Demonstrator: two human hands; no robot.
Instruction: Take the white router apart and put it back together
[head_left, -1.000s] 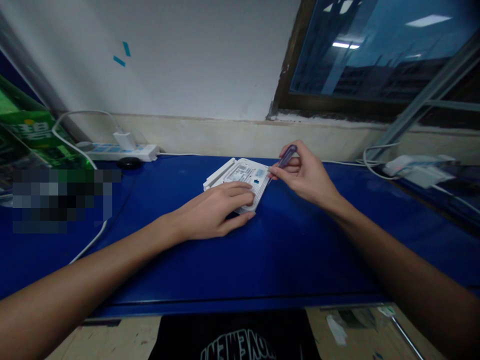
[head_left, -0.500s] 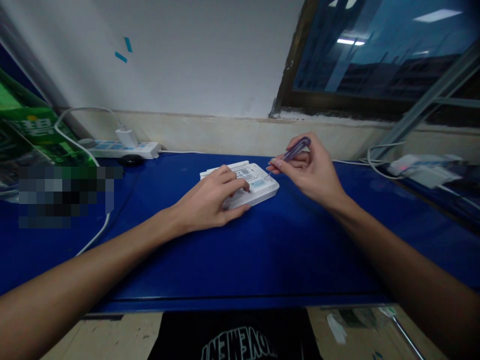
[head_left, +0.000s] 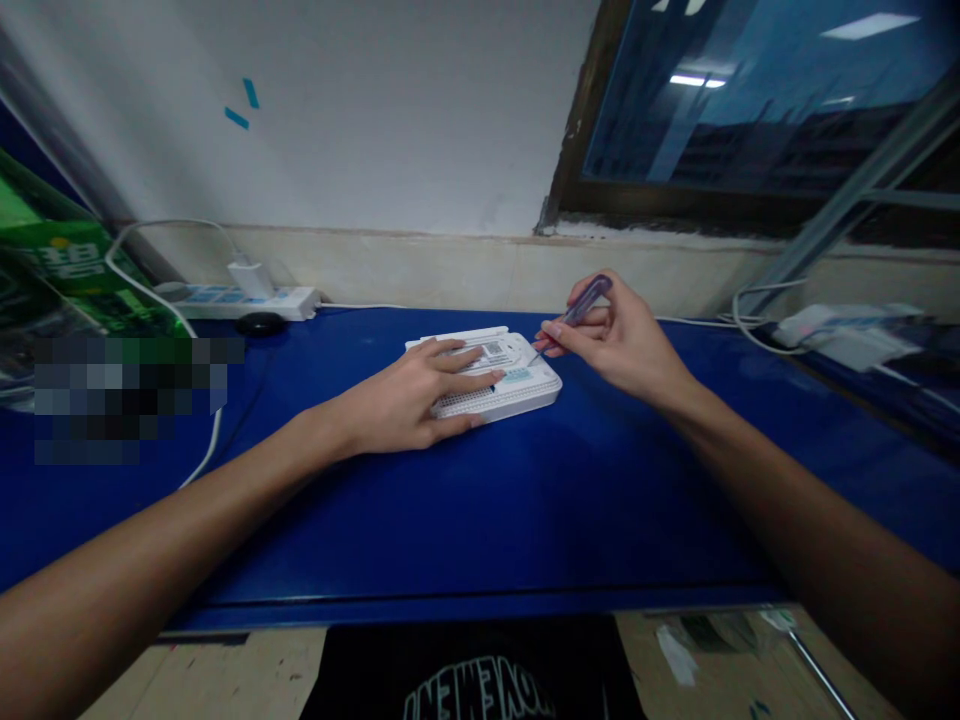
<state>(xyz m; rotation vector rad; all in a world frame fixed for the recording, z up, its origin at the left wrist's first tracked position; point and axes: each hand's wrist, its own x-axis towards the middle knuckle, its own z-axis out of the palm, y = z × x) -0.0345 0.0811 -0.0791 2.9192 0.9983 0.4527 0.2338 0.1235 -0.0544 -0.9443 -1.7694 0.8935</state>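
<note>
A flat white plastic device [head_left: 525, 385], vented along its edge and labelled on top, lies on the blue table [head_left: 525, 500]. My left hand [head_left: 412, 395] rests on its left half with the fingers stretched flat, pressing it down. My right hand [head_left: 619, 340] pinches a small screwdriver with a purple handle [head_left: 585, 300]. The screwdriver's thin tip points down at the device's top near its right end.
A white power strip [head_left: 240, 298] with a plugged charger and white cable sits at the back left by the wall. Green packaging [head_left: 67, 260] stands at far left. More white cables and boxes [head_left: 832, 335] lie at the right under a dark window.
The device has been turned from slanted to nearly square with the table edge. My left hand flattened on it. My right hand brought the screwdriver tip down onto its top.
</note>
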